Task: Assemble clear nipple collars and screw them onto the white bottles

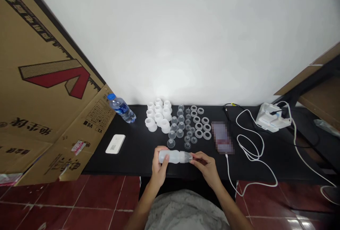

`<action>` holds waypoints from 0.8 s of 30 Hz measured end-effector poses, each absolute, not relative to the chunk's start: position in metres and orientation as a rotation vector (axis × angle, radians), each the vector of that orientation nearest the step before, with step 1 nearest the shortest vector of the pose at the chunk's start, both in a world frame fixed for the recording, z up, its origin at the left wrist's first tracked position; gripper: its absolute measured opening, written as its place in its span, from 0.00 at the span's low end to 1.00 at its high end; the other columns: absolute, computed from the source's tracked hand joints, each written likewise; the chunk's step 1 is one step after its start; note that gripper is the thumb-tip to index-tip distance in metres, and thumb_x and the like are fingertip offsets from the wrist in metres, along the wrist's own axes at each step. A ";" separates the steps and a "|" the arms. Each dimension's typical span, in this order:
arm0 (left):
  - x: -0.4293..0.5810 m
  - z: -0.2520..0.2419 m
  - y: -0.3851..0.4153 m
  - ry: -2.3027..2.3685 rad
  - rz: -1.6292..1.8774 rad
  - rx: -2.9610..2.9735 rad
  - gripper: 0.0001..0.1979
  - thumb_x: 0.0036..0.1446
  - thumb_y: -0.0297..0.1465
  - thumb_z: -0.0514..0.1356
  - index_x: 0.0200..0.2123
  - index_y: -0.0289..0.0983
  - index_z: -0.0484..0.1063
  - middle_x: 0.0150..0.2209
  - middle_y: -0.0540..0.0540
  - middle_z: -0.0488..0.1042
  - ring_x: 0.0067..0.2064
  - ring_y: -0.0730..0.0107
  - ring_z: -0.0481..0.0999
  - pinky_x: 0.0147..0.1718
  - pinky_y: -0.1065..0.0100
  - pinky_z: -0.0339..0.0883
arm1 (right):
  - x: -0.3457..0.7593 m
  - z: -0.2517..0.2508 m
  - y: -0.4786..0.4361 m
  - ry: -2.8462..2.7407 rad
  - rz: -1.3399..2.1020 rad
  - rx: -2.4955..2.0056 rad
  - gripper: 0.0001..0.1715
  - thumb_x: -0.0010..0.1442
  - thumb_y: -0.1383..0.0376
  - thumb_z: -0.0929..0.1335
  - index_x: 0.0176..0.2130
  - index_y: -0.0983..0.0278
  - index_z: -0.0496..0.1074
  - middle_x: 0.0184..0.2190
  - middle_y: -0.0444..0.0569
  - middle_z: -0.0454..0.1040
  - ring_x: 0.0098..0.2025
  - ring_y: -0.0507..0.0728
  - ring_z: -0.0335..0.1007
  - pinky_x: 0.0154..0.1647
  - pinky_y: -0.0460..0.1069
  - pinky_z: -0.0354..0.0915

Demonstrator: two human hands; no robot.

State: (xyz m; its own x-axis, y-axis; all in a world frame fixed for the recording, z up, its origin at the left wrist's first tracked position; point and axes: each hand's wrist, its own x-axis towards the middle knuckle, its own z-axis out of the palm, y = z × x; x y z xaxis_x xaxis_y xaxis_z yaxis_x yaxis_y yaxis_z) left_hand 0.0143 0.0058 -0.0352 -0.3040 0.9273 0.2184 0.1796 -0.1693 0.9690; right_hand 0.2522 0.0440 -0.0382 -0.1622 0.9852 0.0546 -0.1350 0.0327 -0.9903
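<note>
Near the front edge of the black table, my left hand is wrapped round a frosted white baby bottle lying on its side. The bottle points right, and a clear dome cap covers that end. My right hand is closed at the cap's tip, its thumb and fingers pinching it. Just beyond are small white bottle bodies, clear dome caps, small clear nipples and translucent rings, several of each, in rough columns.
A water bottle leans at the back left by a large cardboard box. In front lies a white box-shaped device. To the right are a blurred phone, a looping white cable and a white power strip.
</note>
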 end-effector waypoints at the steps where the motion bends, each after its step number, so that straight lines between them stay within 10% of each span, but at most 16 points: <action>1: 0.014 -0.035 0.006 1.465 1.524 1.303 0.16 0.73 0.46 0.60 0.51 0.41 0.72 0.46 0.43 0.75 0.45 0.60 0.76 0.46 0.64 0.68 | 0.252 -0.038 0.044 -1.254 1.356 -0.993 0.11 0.56 0.57 0.83 0.38 0.57 0.88 0.34 0.48 0.84 0.37 0.59 0.80 0.41 0.51 0.77; 24: 0.020 -0.040 -0.001 1.414 1.481 1.552 0.15 0.74 0.39 0.59 0.59 0.41 0.67 0.55 0.37 0.73 0.55 0.54 0.77 0.55 0.56 0.71 | 0.247 -0.040 0.047 -1.055 1.435 -0.972 0.18 0.57 0.58 0.83 0.46 0.57 0.84 0.38 0.46 0.82 0.34 0.55 0.77 0.37 0.50 0.75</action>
State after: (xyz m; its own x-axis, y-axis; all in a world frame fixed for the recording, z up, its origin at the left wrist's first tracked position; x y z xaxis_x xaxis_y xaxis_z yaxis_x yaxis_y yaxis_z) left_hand 0.0198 -0.0010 -0.0405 -0.1691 0.9242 0.3425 0.2999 -0.2828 0.9111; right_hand 0.2469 0.0470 -0.0397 -0.1111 0.9936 -0.0224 -0.2748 -0.0524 -0.9601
